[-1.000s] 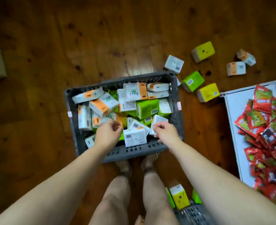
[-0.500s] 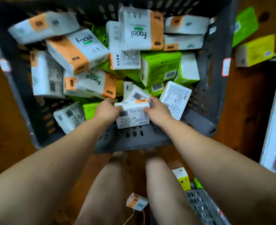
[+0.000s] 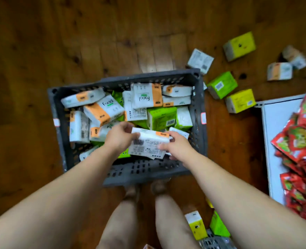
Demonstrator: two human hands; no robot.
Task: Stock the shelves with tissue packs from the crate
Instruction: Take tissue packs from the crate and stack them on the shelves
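One tissue pack (image 3: pixel 148 146) gripped by left hand (image 3: pixel 120 139), right hand (image 3: pixel 178 147) fingers (image 3: pixel 133 136) | over crate (image 3: pixel 145 174) near rim | floor (image 3: pixel 22 123) open left.

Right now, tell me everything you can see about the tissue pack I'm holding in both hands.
The tissue pack is a white, soft-looking block in glossy plastic wrap, with an orange band near its right end. Its broad printed side, carrying a barcode and small unreadable text, faces the camera. It is held roughly level, slightly tilted, over the near end of the grey crate. The left hand grips its left end and the right hand grips its right end. Whether it touches the packs below is unclear.
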